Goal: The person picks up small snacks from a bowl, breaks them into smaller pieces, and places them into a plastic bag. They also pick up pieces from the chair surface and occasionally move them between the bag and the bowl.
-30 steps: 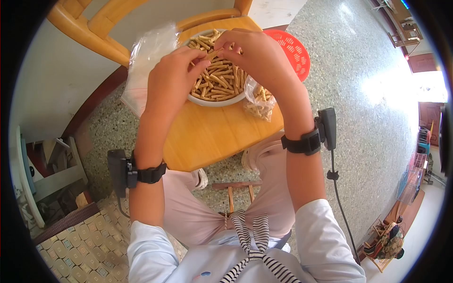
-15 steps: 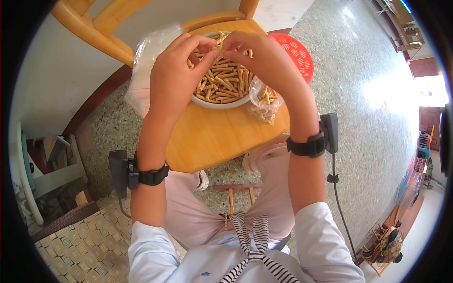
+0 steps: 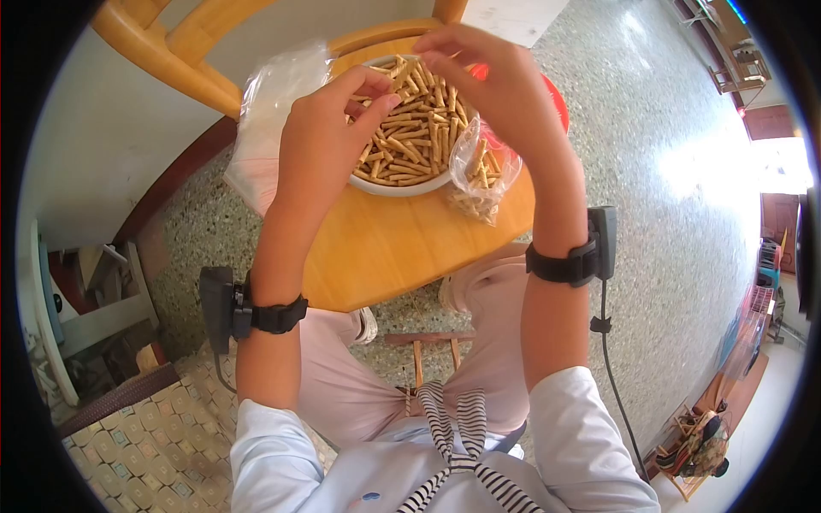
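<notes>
A round white bowl [image 3: 389, 187] full of short tan sticks [image 3: 412, 128] stands on the wooden chair seat [image 3: 385, 248]. Over its left side, my left hand [image 3: 329, 128] has its thumb and fingers curled toward each other. Tan sticks lie right behind those fingertips, so whatever they pinch is hard to make out. Above the bowl's far right rim, my right hand [image 3: 483, 81] is raised, thumb and fingers apart, with nothing visible between them. A clear plastic bag [image 3: 479, 205] holding more sticks leans by the bowl's right side, below my right hand.
Left of the bowl lies a flat clear plastic bag [image 3: 269, 128]. A red perforated plastic basket [image 3: 556, 103] shows partly behind my right hand. The chair's wooden backrest [image 3: 197, 73] rises at the far left, and speckled floor [image 3: 633, 316] surrounds the chair.
My hands were together over the bowl, fingertips meeting at a small tan piece. Since then my right hand has moved up and right and its fingers have parted; my left has barely moved.
</notes>
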Demonstrator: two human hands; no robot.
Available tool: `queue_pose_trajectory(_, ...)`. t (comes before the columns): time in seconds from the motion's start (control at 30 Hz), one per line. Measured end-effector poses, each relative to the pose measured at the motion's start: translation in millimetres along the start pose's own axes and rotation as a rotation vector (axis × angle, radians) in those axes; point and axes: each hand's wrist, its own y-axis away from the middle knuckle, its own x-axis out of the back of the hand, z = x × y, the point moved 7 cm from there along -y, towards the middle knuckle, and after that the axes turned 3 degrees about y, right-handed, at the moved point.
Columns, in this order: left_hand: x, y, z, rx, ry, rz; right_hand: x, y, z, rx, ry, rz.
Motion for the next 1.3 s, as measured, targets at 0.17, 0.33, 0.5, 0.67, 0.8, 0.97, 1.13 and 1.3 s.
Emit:
queue_pose_trajectory(0.17,-11,7,15,-0.039,-0.034,-0.068,35,6,27,-0.196,0.206,0.125)
queue_pose_trajectory(0.33,-47,25,44,-0.194,-0.087,-0.187,40,3,23,-0.393,0.193,0.042)
queue_pose_trajectory(0.5,-67,34,50,-0.314,-0.119,-0.257,25,4,16,-0.095,0.33,0.095)
queue_pose_trajectory(0.67,-39,21,32,-0.083,-0.14,-0.204,3,12,22,-0.263,0.343,-0.157)
queue_pose_trajectory(0.8,-19,17,0,-0.168,-0.338,-0.116,-25,22,39,-0.226,0.318,-0.351)
queue_pose_trajectory(0.97,-28,22,-13,-0.297,-0.533,-0.222,-52,34,39,-0.252,0.354,-0.498)
queue_pose_trajectory(1.13,-27,17,-5,-0.214,-0.505,-0.275,-60,34,36,-0.114,0.453,-0.412)
queue_pose_trajectory(1.3,-25,16,-5,-0.221,-0.456,-0.245,-63,33,33,-0.082,0.416,-0.423)
